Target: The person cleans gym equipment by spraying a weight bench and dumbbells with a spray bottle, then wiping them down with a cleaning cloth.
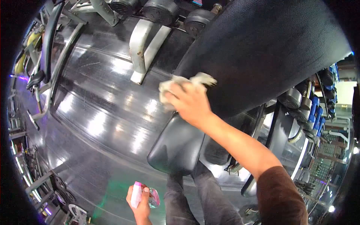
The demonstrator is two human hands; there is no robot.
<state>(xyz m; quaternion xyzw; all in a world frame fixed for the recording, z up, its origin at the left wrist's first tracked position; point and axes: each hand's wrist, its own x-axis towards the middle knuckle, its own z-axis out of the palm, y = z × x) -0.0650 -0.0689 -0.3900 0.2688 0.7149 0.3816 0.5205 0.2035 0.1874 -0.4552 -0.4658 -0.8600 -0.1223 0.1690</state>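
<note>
My right hand [189, 99] is closed around a pale cloth [168, 92], slightly blurred, at the lower end of a black padded backrest [270, 48]. Part of the cloth sticks out past the fingers over the backrest's edge. Just below that hand is the black bench seat [176, 144], close to my legs. Low in the view, my left hand [139, 202] grips a spray bottle [153, 198] with a white and pink head and a clear body. The bottle is held away from the bench, beside my leg.
Dumbbells [161, 11] sit on a rack at the top, and more dumbbells [290, 98] line the right side. A grey metal frame leg [138, 48] stands on the shiny dark floor [97, 101]. Exercise machines [47, 56] and weight plates [62, 187] are along the left.
</note>
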